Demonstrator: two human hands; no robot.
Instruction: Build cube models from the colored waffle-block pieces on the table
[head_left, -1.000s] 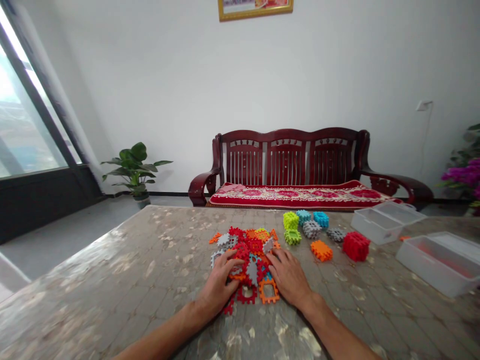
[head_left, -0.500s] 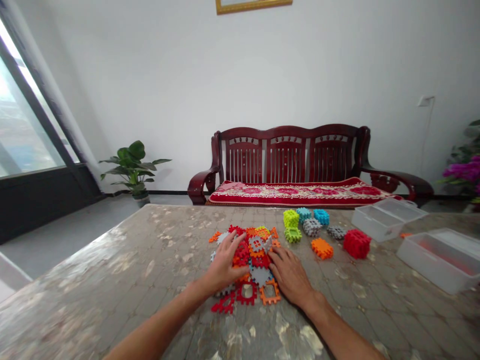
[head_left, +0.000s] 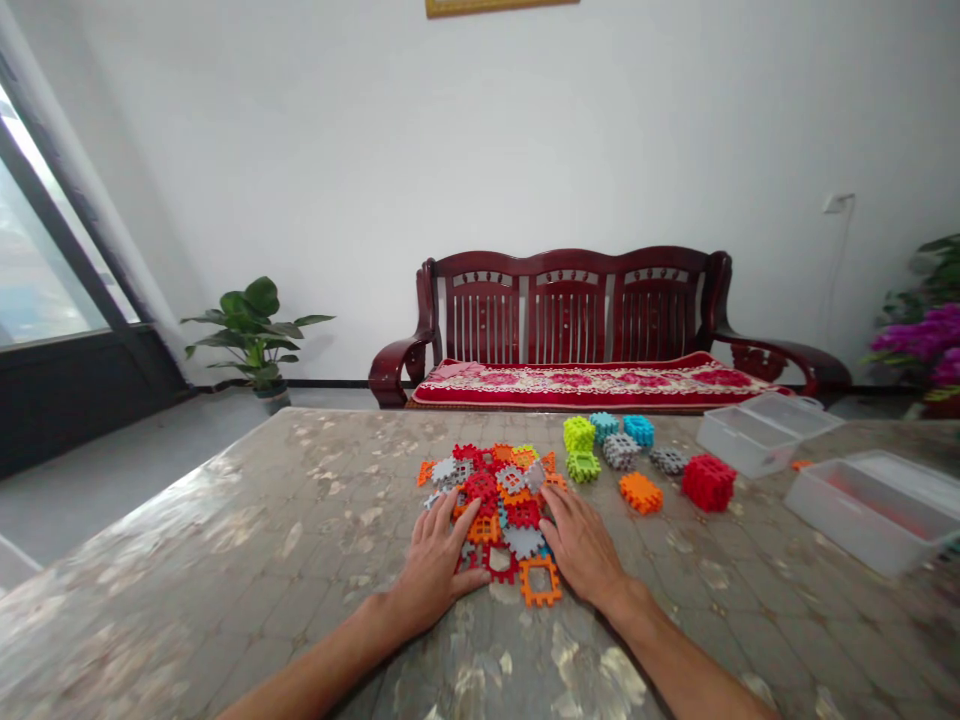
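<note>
A loose heap of notched plastic building tiles [head_left: 481, 487] in red, orange, grey and yellow lies on the table in front of me. My left hand [head_left: 433, 560] rests against the heap's left and near side, fingers spread over the edge tiles and covering some of them. On the opposite side, my right hand [head_left: 581, 540] touches the heap with its fingertips, fingers apart. Between the two hands, nearest me, lies an orange square frame tile [head_left: 540, 597]. A plain grey tile [head_left: 523, 543] sits just beyond it. Neither hand has a tile lifted.
Sorted stacks stand to the right: green [head_left: 579, 434], grey [head_left: 621, 451], blue [head_left: 639, 431], orange [head_left: 641, 493] and red [head_left: 709, 482]. Two clear plastic boxes [head_left: 739, 447] with lids open stand at the table's right. A wooden bench [head_left: 570, 320] is behind the table.
My left hand has moved from on top of the heap down to its near left edge. The red tile at the near left has been pushed in. My right hand stays nearly in place.
</note>
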